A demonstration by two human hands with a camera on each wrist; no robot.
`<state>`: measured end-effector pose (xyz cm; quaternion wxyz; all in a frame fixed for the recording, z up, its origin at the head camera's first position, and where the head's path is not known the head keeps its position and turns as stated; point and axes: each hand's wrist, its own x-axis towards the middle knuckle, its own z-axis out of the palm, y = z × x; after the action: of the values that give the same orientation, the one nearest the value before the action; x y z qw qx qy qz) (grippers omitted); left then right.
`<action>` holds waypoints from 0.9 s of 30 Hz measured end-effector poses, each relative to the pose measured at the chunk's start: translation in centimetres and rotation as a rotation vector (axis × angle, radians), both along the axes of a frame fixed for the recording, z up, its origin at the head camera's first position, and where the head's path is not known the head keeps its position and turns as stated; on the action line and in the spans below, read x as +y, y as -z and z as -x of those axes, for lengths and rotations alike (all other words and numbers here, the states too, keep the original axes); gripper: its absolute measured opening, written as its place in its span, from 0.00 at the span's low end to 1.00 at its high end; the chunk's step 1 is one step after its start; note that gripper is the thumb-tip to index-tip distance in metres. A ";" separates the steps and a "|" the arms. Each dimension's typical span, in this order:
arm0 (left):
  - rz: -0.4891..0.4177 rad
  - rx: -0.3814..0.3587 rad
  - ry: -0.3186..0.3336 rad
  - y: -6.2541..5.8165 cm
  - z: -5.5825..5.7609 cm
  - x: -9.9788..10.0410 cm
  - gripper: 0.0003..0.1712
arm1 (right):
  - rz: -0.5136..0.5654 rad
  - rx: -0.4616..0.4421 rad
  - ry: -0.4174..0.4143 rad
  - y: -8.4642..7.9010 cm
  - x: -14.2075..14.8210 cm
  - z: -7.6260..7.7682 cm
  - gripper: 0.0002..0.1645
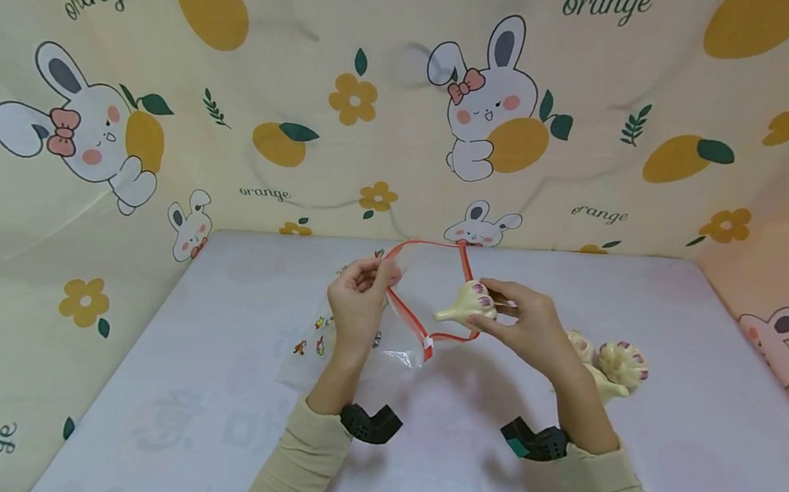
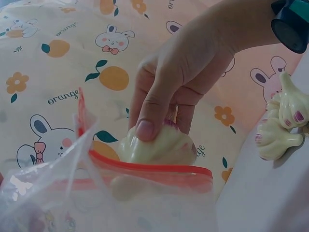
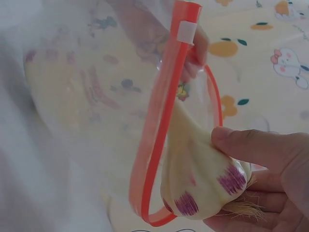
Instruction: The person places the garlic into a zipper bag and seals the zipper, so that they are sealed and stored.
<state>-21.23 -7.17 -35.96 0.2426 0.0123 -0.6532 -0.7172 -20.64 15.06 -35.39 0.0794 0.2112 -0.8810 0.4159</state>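
Note:
A clear plastic zip bag (image 1: 393, 351) with a red closure strip and small printed figures stands with its mouth gaping. My left hand (image 1: 359, 299) pinches the left side of the bag's edge. At the mouth, my right hand (image 1: 531, 326) grips a garlic bulb (image 1: 470, 300) with purple marks, thumb on one side and fingers on the other. Its stem points into the opening, past the red strip (image 3: 159, 116) in the right wrist view. Through the cloudy plastic another garlic bulb (image 3: 53, 87) shows inside the bag. A white slider (image 3: 187, 32) sits on the strip.
Several more garlic bulbs (image 1: 622, 364) lie in a cluster on the white tabletop (image 1: 199, 419), right of the right forearm. Behind the table hangs a cream cloth (image 1: 392, 140) printed with rabbits and oranges. Both wrists wear dark camera mounts (image 1: 371, 423).

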 end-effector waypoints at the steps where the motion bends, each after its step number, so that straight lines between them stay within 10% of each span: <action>1: 0.000 0.005 -0.001 0.0 0.0 0.0 0.13 | -0.001 -0.004 -0.002 0.0 -0.1 0.0 0.33; 27: 0.000 -0.001 0.009 0.0 -0.1 0.1 0.13 | -0.020 0.019 -0.057 1.1 -1.6 0.1 0.29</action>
<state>-21.17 -7.08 -35.92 0.2389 0.0098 -0.6535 -0.7182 -20.72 13.47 -36.48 0.0738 0.2411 -0.8778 0.4073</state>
